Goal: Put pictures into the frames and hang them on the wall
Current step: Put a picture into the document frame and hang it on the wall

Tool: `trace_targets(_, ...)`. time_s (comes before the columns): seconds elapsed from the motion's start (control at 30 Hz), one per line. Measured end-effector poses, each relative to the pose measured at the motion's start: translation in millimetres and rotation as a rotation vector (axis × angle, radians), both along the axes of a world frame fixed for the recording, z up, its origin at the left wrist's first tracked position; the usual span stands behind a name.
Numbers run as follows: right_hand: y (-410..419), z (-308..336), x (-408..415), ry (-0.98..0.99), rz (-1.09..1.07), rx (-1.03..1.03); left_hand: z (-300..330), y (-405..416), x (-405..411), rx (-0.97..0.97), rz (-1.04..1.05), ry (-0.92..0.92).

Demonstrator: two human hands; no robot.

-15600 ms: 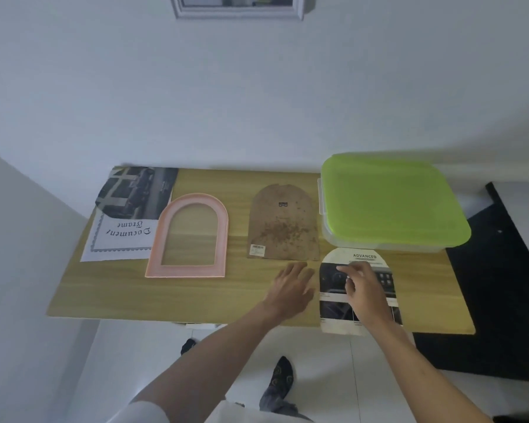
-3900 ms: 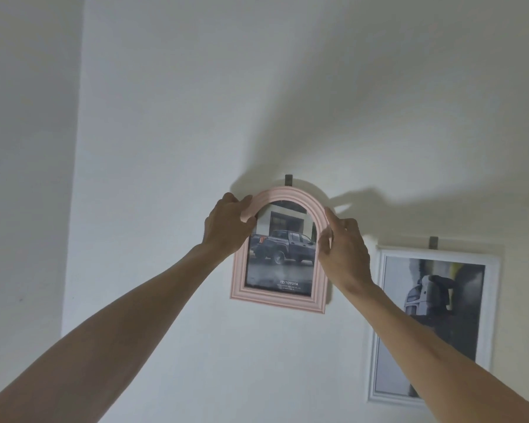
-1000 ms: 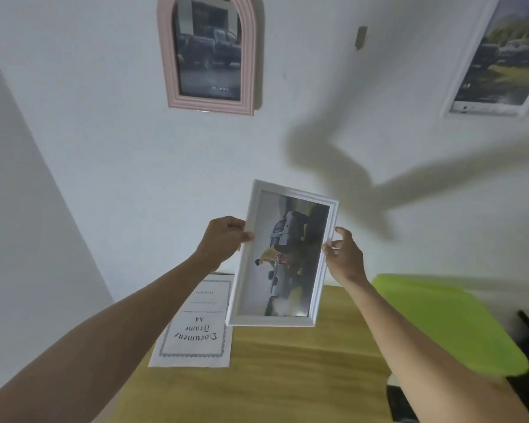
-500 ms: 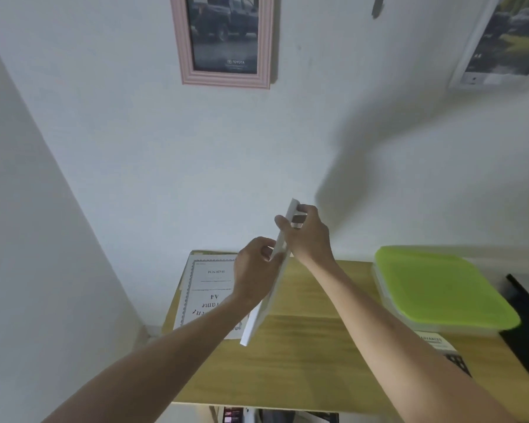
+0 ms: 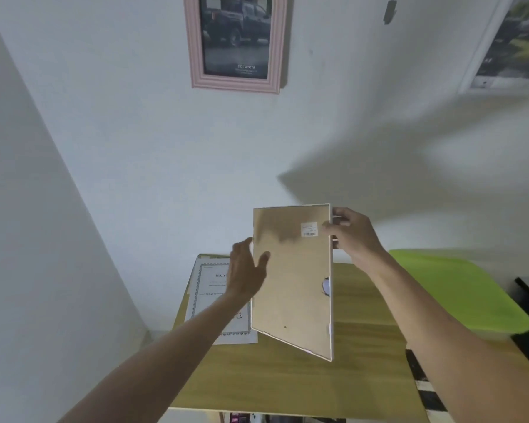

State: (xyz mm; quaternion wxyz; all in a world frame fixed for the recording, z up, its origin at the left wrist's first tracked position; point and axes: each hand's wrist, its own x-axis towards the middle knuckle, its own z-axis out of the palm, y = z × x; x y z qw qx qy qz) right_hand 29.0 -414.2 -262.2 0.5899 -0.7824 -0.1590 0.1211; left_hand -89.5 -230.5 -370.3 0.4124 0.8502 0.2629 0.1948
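Right hand [image 5: 350, 235] pinches the white frame [image 5: 292, 279] by its top corner — brown back showing, picture hidden; left hand [image 5: 246, 271] open, fingertips lost behind its edge.

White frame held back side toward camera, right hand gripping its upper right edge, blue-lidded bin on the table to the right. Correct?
Not quite: in the head view the bin's lid is lime green, not blue. The rest holds: the white frame shows its brown back side to the camera, and the right hand grips its upper right edge, above the wooden table.
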Motion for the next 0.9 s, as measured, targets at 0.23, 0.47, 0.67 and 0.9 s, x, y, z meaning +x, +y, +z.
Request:
trace_targets(0.23,-32.2,-35.1,31.5,0.256,0.037,0.077,-44.8,45.4,-14.5,-0.556,-0.141,0.252)
trace_targets(0.47,-36.8,-116.9,56.7,0.371,-0.039,0.000,-67.5,32.9,-1.8,-0.733,-0.072,0.359)
trace_targets(0.67,-41.3,-199.3,37.4,0.365,0.060,-0.358,-108.9,21.8,10.0,-0.685,0.043,0.493)
trace_targets(0.9,-31.5,-256.7,37.1,0.311,0.011,-0.492,-139.2,9.2,15.1,-0.642,0.184,0.606)
